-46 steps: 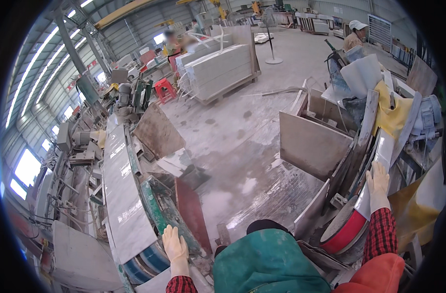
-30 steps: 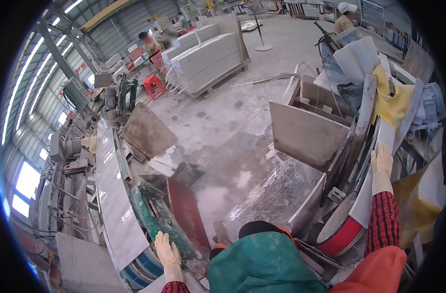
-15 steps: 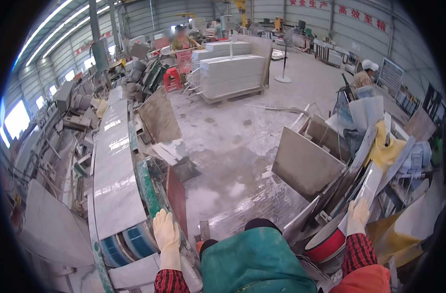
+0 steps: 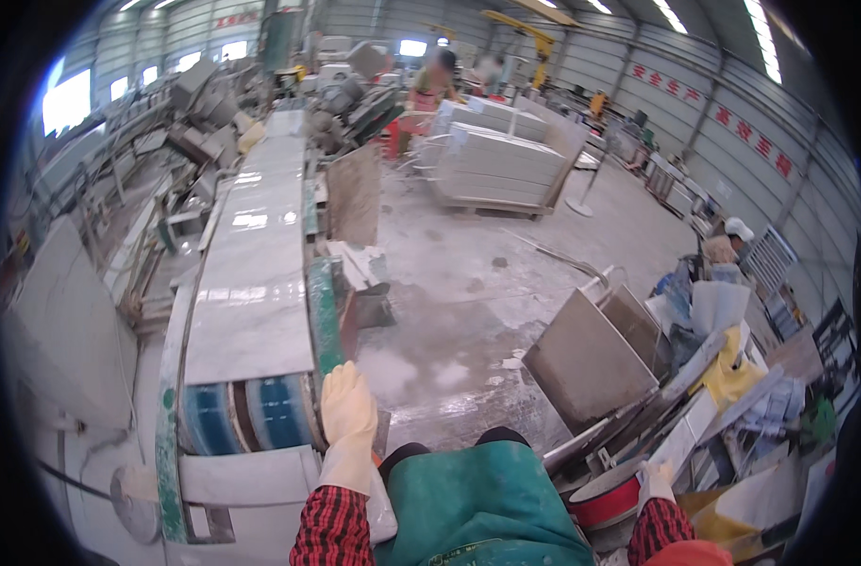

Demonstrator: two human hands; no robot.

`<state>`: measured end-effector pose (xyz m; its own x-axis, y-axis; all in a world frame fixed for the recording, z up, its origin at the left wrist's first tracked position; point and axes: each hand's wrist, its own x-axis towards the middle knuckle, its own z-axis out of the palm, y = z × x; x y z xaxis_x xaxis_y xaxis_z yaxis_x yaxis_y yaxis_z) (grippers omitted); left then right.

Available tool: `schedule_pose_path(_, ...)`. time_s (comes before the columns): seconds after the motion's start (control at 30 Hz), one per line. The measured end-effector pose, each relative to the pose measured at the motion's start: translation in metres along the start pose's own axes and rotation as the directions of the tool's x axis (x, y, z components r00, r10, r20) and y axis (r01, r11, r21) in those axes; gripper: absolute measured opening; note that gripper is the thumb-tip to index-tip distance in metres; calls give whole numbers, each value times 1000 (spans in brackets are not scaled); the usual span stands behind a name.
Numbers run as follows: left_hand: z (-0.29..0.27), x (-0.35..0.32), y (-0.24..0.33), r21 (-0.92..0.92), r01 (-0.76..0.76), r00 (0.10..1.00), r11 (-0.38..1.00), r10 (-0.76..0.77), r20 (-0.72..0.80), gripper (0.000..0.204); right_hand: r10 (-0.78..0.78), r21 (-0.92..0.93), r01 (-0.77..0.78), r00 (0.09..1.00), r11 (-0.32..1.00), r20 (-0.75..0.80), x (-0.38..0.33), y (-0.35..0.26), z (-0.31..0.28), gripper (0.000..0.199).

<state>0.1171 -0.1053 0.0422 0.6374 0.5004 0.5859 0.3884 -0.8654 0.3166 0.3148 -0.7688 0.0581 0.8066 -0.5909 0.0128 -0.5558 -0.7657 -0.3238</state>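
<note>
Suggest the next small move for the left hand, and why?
Probably slide the left hand up onto the near end of the grey stone slab lying along the conveyor. The gloved hand rests on the green frame edge beside the blue rollers, holding nothing; the right hand is off by the red-rimmed tub.

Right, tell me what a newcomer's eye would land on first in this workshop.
First the long pale polished stone slab lying on the green-framed conveyor line at left, where the cream-gloved left hand rests on the green edge. Then the stacked grey stone slabs on a pallet across the dusty floor, and the leaning square grey tiles at right, near the gloved right hand.
</note>
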Motion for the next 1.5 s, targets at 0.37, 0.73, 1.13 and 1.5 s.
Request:
schedule_pose_path(0.37,0,0,-9,14,54,974,998,-56,218,27,-184,826,-4,974,564,130,-69,-146,-95,58)
schedule_pose_path(0.73,-47,46,105,-572,476,665,-668,-153,731,47,-938,927,153,-9,341,346,-233,-355,-39,87)
schedule_pose_path(1.13,-88,0,-40,-907,-93,399,-410,-850,343,41,-659,359,567,-716,-742,-231,-365,-436,-3,67)
schedule_pose_path(1.5,-53,-35,-134,-945,19,232,-327,-918,323,57,-976,-66,975,213,210,41,8,-228,63,65)
